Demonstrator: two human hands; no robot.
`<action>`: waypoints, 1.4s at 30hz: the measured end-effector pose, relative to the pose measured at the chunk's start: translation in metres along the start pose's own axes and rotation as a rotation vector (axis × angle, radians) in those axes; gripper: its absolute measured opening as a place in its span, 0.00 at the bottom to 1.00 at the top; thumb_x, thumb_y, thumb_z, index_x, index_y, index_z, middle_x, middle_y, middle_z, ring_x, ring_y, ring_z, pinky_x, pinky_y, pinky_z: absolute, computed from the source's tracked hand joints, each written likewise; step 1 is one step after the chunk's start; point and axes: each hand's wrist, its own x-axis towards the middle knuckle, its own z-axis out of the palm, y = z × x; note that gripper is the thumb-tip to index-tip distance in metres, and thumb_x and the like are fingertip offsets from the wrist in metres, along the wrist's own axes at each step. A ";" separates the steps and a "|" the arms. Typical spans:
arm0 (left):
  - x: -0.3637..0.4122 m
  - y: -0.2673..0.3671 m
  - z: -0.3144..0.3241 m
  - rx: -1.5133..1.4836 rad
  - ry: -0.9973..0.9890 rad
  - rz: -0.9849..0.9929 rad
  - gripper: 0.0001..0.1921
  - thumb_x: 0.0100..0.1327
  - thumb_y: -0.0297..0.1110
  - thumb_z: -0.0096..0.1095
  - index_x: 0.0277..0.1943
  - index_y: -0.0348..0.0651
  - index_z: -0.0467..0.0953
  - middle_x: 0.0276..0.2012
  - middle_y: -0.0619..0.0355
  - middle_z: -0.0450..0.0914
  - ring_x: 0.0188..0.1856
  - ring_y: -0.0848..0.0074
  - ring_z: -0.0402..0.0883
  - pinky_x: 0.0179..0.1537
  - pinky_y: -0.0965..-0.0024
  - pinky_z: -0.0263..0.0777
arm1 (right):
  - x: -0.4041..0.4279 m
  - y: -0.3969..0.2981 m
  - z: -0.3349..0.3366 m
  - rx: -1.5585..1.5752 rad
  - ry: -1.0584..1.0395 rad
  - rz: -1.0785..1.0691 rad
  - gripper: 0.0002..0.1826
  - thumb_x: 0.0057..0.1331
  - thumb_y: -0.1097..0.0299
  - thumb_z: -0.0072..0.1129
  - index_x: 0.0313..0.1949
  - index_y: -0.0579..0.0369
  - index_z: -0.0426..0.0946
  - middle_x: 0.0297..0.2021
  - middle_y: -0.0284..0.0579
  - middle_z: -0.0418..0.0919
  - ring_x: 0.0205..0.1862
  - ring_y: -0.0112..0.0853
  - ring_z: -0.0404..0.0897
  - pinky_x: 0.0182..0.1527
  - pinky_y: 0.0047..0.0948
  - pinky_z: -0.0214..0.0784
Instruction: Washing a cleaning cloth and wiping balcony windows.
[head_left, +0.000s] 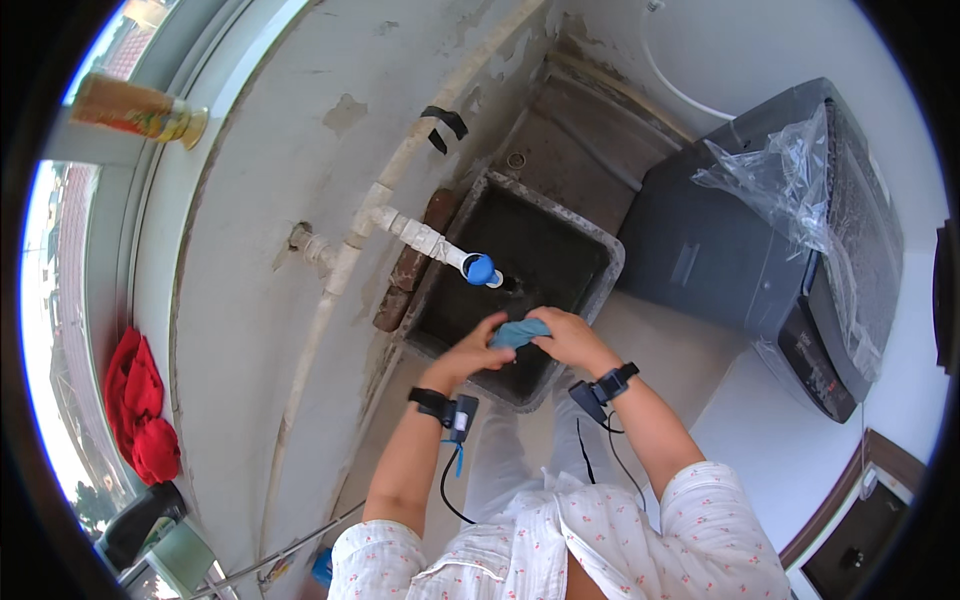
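Note:
A bunched blue cloth (520, 333) is stretched between my two hands above a dark stone sink (616, 259). My right hand (571, 335) pinches its right end between thumb and fingers. At the other end, my left hand (466, 355) curves around the cloth, its thumb above and fingers below, slightly blurred. Just beyond my hands, a white plastic tap with a blue handle (478, 270) reaches over the sink from the wall pipe. Whether water runs from it I cannot tell. Both wrists carry black strapped devices.
White pipework (345, 266) runs along the peeling wall on my left, with bricks (411, 268) beside the sink. A grey washing machine (697, 247), partly covered in clear plastic, stands right. The windowsill holds a red cloth (140, 409) and a bottle (139, 111).

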 end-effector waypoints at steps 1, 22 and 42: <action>0.010 -0.021 -0.019 -0.496 -0.011 0.057 0.43 0.56 0.49 0.61 0.68 0.52 0.44 0.63 0.50 0.59 0.59 0.60 0.66 0.54 0.56 0.61 | -0.006 -0.004 -0.010 0.048 0.092 0.051 0.20 0.50 0.70 0.61 0.45 0.52 0.72 0.40 0.48 0.75 0.43 0.46 0.75 0.44 0.38 0.68; -0.111 0.037 0.028 -0.464 0.157 0.586 0.25 0.57 0.25 0.60 0.58 0.47 0.64 0.47 0.59 0.73 0.50 0.73 0.73 0.50 0.66 0.71 | -0.050 -0.161 0.006 0.681 0.027 0.294 0.13 0.62 0.63 0.52 0.45 0.51 0.68 0.31 0.37 0.77 0.28 0.25 0.76 0.27 0.23 0.65; -0.227 0.037 0.098 -0.172 0.699 0.848 0.25 0.62 0.35 0.57 0.60 0.38 0.63 0.53 0.57 0.70 0.55 0.74 0.68 0.57 0.72 0.60 | -0.072 -0.282 -0.058 0.706 -0.407 -0.420 0.06 0.64 0.71 0.54 0.37 0.58 0.76 0.31 0.28 0.74 0.35 0.15 0.69 0.40 0.17 0.62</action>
